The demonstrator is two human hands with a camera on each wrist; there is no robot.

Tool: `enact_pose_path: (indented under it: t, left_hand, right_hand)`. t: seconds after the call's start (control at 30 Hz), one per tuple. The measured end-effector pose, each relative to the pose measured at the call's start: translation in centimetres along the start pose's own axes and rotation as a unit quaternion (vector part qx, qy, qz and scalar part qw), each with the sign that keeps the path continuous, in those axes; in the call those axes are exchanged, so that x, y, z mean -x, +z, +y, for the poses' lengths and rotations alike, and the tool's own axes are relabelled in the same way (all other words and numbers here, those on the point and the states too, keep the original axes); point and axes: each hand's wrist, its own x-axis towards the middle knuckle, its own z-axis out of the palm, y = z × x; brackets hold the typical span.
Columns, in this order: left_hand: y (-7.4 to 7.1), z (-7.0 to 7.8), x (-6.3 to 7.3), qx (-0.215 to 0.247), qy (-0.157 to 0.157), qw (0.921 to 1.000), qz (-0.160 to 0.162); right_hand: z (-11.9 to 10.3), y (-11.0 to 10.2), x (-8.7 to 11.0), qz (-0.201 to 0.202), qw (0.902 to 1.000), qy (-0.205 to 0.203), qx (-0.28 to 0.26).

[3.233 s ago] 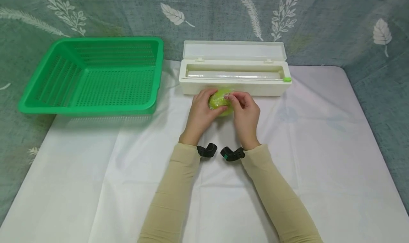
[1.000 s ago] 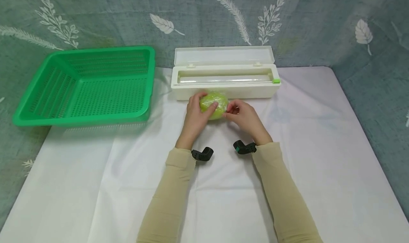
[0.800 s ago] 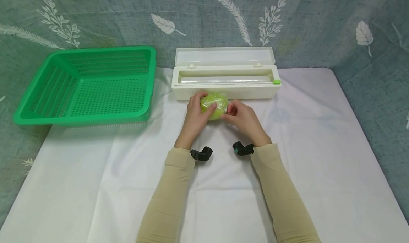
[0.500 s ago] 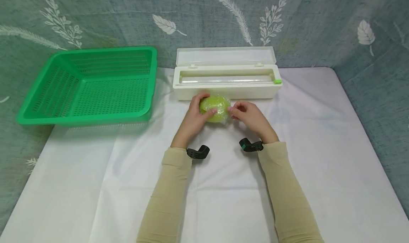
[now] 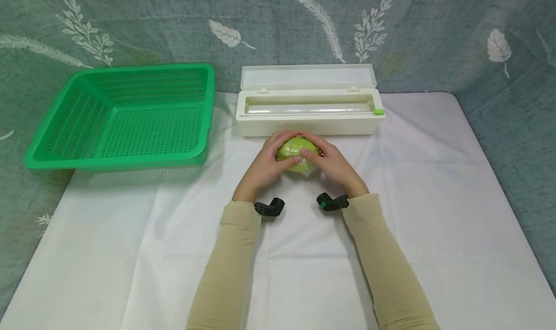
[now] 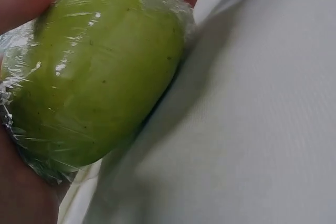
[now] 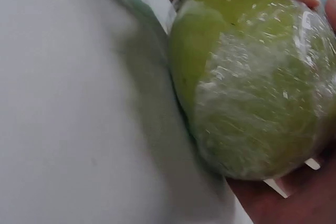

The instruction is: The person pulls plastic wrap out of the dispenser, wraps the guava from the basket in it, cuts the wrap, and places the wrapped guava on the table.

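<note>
A round, yellowish-green fruit with small dark specks is wrapped in cling film; its exact kind is unclear. My left hand curves round its left side, thumb on the near face. From the other side my right hand grips it too, its thumb resting on the film. Both wrist views show the fruit large, with wrinkled, shiny film and fingers at its edges. Just behind the hands stands a white cling film dispenser, its lid raised and a film roll inside.
A green plastic basket with slotted walls stands at the back left. White cloth covers the table. A grey-green leaf-patterned curtain hangs behind. A black wrist camera sits on each wrist.
My right hand has gone from pinching at the film on the fruit's right edge to gripping the fruit's right side. The fruit has shifted slightly right and nearer; my left hand still holds it.
</note>
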Motion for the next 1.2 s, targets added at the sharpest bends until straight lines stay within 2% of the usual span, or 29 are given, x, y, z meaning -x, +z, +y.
enact_pose_path:
  t: [0.2,0.33,0.83,0.93,1.07,1.2]
  left_hand:
    - [0.1,0.5,0.0,0.007,-0.024,0.9996,0.013]
    - [0.1,0.8,-0.1,0.006,-0.041,0.9990,0.017]
    - [0.2,0.8,0.1,0.016,-0.044,0.9985,0.029]
    - [0.4,0.6,0.0,0.025,-0.045,0.9977,0.044]
    - [0.7,0.6,-0.3,0.036,-0.061,0.9943,0.080]
    - [1.1,1.0,-0.6,0.039,-0.065,0.9906,0.114]
  right_hand:
    - [-0.1,0.6,0.0,0.046,0.9978,-0.038,0.027]
    - [-0.1,0.9,-0.1,0.061,0.9959,-0.054,0.039]
    - [-0.4,1.5,-0.2,0.095,0.9919,-0.074,0.042]
    - [-0.4,1.4,-0.1,0.078,0.9917,-0.083,0.060]
    - [-0.6,1.1,0.0,0.025,0.9914,-0.101,0.079]
    - [-1.3,0.4,0.4,-0.022,0.9927,-0.107,0.049]
